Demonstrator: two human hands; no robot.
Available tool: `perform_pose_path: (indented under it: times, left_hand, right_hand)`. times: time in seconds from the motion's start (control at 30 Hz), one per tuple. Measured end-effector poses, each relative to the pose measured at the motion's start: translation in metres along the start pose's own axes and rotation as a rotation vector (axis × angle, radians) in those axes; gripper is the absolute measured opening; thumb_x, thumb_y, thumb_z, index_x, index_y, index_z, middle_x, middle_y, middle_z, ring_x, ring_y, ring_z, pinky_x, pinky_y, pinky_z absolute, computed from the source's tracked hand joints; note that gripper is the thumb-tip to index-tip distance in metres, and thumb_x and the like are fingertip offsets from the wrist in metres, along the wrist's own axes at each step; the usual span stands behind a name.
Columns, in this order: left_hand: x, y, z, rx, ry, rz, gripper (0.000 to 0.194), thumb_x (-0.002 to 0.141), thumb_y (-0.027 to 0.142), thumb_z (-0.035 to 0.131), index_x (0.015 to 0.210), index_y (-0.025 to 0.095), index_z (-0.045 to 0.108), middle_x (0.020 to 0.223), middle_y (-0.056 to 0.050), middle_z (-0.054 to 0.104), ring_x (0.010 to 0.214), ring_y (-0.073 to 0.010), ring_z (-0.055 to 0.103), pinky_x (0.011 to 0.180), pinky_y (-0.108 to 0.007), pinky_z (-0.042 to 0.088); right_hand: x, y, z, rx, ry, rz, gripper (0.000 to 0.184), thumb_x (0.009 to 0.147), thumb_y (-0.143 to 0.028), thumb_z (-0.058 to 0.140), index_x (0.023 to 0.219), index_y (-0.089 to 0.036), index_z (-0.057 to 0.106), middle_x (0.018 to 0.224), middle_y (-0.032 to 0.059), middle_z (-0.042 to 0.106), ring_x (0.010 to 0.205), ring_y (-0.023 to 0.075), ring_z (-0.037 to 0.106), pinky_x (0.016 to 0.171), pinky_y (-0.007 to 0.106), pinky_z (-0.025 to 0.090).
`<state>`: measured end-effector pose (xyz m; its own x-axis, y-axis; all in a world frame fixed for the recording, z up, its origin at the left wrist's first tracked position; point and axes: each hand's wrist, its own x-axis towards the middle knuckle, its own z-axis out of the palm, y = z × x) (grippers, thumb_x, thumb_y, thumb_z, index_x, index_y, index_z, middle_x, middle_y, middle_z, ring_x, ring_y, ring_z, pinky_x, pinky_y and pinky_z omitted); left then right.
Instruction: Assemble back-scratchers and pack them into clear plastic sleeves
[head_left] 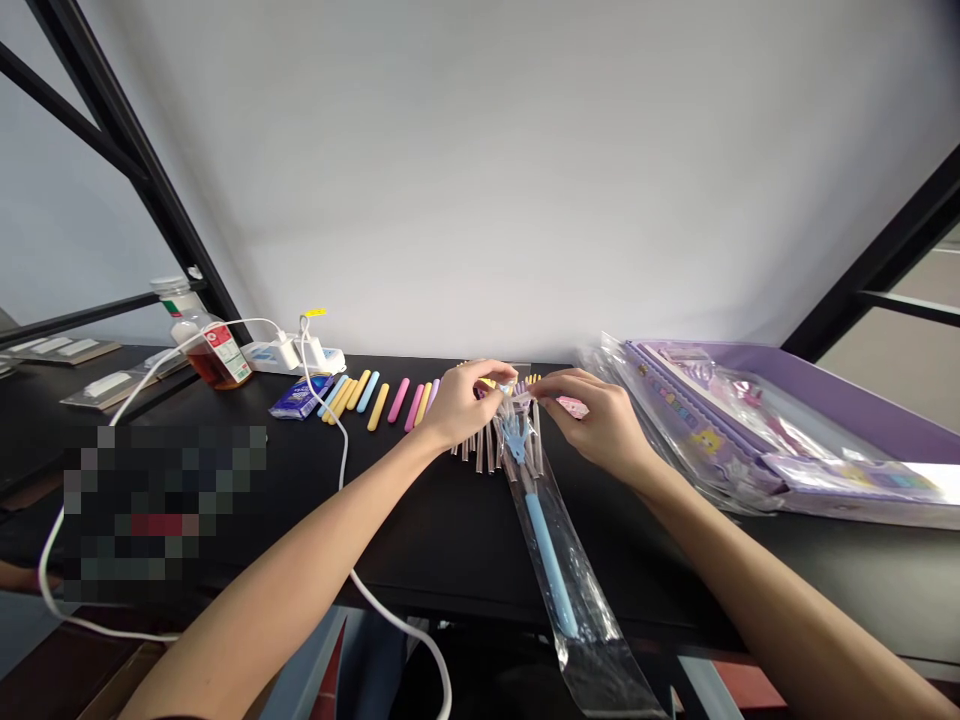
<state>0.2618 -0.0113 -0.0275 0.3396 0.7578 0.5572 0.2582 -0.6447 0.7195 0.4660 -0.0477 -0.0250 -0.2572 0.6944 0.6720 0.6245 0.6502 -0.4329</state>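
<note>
A light blue back scratcher [553, 565] with a hand-shaped head lies inside a long clear plastic sleeve [592, 590]. The sleeve reaches past the near edge of the black table. My left hand [469, 405] pinches the sleeve's far end, thumb and fingers close together. Opposite it, my right hand [600, 420] has its fingertips closed on the same end. Just under and behind both hands lie several thin sticks [480, 455] with coloured tips, partly hidden by the hands. A small pink item [572, 407] shows beside my right fingers.
Several pastel rounded sticks [379, 407] lie left of my hands, near a blue packet [300, 398]. Further left stand a white power strip [330, 360] and a bottle [217, 355]. A white cable [341, 470] hangs over the table edge. A purple box [832, 385] sits on the right.
</note>
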Motion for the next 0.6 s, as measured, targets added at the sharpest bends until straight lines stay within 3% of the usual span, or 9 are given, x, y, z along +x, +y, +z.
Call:
perform_pose_path:
  times: [0.13, 0.3, 0.6]
  left_hand:
    - [-0.0017, -0.002, 0.0037, 0.006, -0.041, 0.094, 0.03, 0.083, 0.016, 0.069, 0.113, 0.017, 0.07, 0.115, -0.009, 0.073, 0.103, -0.0205, 0.07, 0.087, -0.032, 0.058]
    - [-0.0039, -0.0051, 0.0087, 0.029, -0.025, 0.113, 0.031, 0.085, 0.015, 0.07, 0.115, 0.02, 0.068, 0.113, -0.008, 0.072, 0.101, -0.019, 0.071, 0.088, -0.031, 0.059]
    - [-0.0047, -0.0101, 0.0098, -0.09, -0.023, -0.011, 0.03, 0.087, 0.012, 0.067, 0.116, 0.018, 0.066, 0.112, -0.008, 0.074, 0.102, -0.0202, 0.075, 0.091, -0.031, 0.061]
  right_hand:
    - [-0.0004, 0.0012, 0.0002, -0.027, 0.046, 0.039, 0.019, 0.094, -0.028, 0.056, 0.095, -0.025, 0.075, 0.096, 0.0073, 0.077, 0.088, 0.0262, 0.071, 0.082, 0.041, 0.055]
    - [-0.0011, 0.0011, 0.0012, -0.02, 0.066, 0.1, 0.017, 0.094, -0.03, 0.057, 0.095, -0.025, 0.073, 0.095, 0.006, 0.078, 0.087, 0.0259, 0.072, 0.08, 0.039, 0.055]
    - [0.0053, 0.0027, 0.0032, 0.012, 0.091, 0.077, 0.014, 0.093, -0.026, 0.058, 0.094, -0.023, 0.071, 0.093, 0.0054, 0.079, 0.084, 0.0223, 0.074, 0.074, 0.033, 0.055]
